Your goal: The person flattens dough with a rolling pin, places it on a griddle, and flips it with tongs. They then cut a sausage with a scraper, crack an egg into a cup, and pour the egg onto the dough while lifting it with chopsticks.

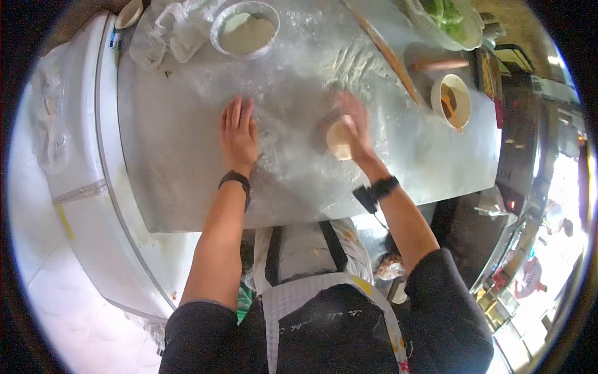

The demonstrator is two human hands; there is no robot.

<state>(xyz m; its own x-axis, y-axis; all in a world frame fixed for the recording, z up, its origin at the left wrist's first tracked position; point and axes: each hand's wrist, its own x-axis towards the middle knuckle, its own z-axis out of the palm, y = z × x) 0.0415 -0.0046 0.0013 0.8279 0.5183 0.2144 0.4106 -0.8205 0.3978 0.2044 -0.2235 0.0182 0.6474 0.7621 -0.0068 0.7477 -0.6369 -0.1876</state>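
My left hand (239, 134) lies flat on the metal tabletop (180, 143), palm down, its fingers stretched forward and nothing under them that I can see. To the right, my right hand (356, 128) is at a pale, round piece of dough (339, 141). The thumb overlaps the dough's right side. Motion smears the fingers of this hand, so their grip on the dough is unclear. Both wrists wear black bands. White flour streaks the metal around and beyond the hands.
A bowl of flour (248, 32) stands at the back left beside crumpled plastic bags (168, 34). On the right lie a long wooden rolling pin (389, 55), a shorter wooden stick (441, 65) and a bowl (452, 84) holding brown contents. A basket of greens (458, 40) sits behind.
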